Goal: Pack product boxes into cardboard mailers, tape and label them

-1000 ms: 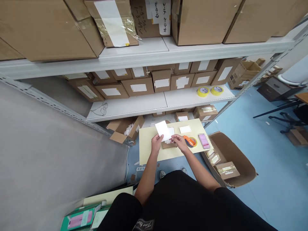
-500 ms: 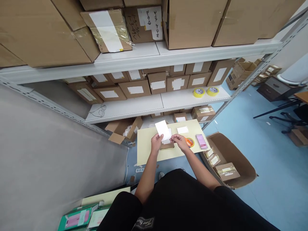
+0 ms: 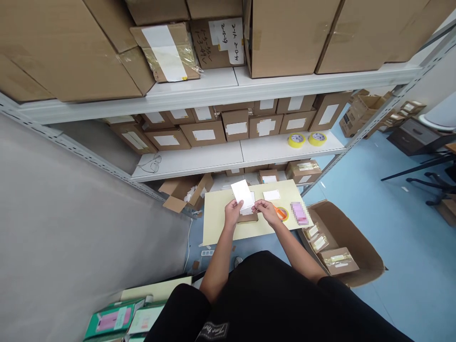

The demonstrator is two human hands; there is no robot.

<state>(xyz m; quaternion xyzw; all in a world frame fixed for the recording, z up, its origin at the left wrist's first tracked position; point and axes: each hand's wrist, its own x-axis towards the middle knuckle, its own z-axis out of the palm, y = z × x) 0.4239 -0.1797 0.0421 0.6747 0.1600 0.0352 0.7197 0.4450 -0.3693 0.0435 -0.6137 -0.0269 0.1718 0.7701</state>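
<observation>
My left hand point(image 3: 233, 212) is closed on a white paper label point(image 3: 242, 192), thumb on top, above a small cardboard box point(image 3: 248, 218). My right hand point(image 3: 265, 209) has its fingertips pinched at the right edge of the white paper over that box. Whether it grips a second sheet is too small to make out. Beside the right wrist lies an orange tape dispenser with a yellow roll point(image 3: 282, 213). Behind it, on the pale yellow tabletop point(image 3: 216, 223), sits a white stack of labels point(image 3: 271, 194). A blurred pink item point(image 3: 299, 213) rests near the table's right end.
Shelves with many labelled cartons point(image 3: 204, 134) rise ahead, and two yellow tape rolls point(image 3: 296, 139) stand on the middle shelf point(image 3: 199, 156). An open carton point(image 3: 185, 190) is left of the table. To the right, a large cardboard bin point(image 3: 351, 228) holds several taped parcels point(image 3: 338, 261).
The view has shifted slightly, so the shelves appear a little lower and further right. Both hands keep nearly the same pose at the white paper.
</observation>
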